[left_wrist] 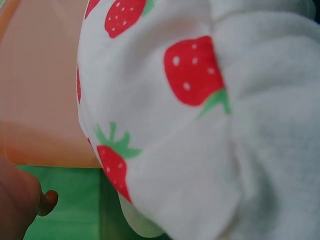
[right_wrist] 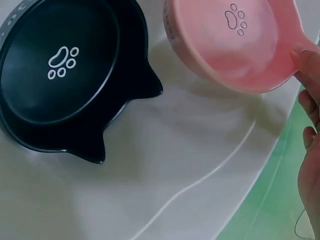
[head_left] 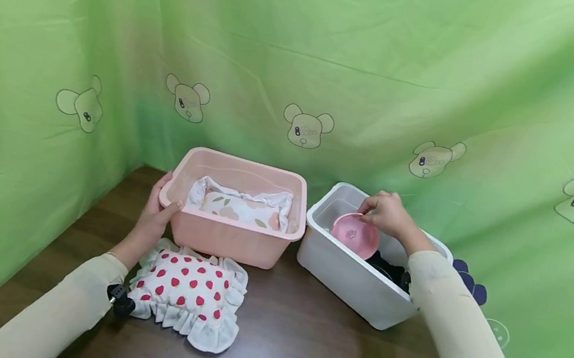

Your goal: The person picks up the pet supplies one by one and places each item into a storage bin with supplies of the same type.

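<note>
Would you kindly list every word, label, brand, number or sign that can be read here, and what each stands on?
No word, brand or number can be read clearly.
Paw-print sign, no letters: inside the pink bowl.
Paw-print sign, no letters: inside the black bowl.
Small lettering on the bear faces of the green curtain: too blurred to read.
Marks on both bowls' outer sides: too small to make out.

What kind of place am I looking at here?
Perhaps a makeshift, screened-off work corner; the room beyond is hidden. Green fabric printed with cartoon animal faces hangs behind a dark wood-look surface, where a pink bin and a white bin stand.
</note>
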A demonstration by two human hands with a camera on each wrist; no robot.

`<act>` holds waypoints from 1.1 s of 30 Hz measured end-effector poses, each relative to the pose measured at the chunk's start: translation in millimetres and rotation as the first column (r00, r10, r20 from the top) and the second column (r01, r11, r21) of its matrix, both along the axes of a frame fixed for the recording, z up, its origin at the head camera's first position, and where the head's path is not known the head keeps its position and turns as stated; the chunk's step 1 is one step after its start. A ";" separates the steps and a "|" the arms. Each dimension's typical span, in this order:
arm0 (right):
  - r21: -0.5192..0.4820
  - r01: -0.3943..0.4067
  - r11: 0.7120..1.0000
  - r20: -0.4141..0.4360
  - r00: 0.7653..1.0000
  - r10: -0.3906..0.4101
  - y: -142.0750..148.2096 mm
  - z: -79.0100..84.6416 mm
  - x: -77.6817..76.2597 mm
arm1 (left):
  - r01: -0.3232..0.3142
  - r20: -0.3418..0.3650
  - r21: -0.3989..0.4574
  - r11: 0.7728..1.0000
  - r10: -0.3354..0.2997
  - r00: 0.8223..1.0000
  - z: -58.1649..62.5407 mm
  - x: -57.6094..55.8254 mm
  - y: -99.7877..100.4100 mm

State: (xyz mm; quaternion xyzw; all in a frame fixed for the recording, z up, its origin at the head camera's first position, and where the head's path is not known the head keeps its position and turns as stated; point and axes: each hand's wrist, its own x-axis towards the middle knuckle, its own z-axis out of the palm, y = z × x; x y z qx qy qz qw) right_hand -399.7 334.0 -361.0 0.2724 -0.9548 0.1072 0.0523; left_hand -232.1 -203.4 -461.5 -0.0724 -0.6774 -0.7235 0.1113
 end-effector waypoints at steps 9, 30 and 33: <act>0.017 -0.079 0.997 -0.007 0.997 0.079 -3.0 -15.4 -2.9 | 0.006 0.021 0.003 1.000 -0.006 1.000 1.0 -0.2 2.2; 0.137 -0.128 0.982 -0.003 0.991 0.130 -4.5 -14.1 -1.9 | -0.014 -0.031 0.030 0.999 0.015 0.999 0.8 -2.5 1.2; 0.130 -0.119 0.984 0.011 0.993 0.118 -3.3 -7.0 -1.7 | -0.013 -0.028 0.032 0.999 0.013 1.000 -0.6 -2.4 2.6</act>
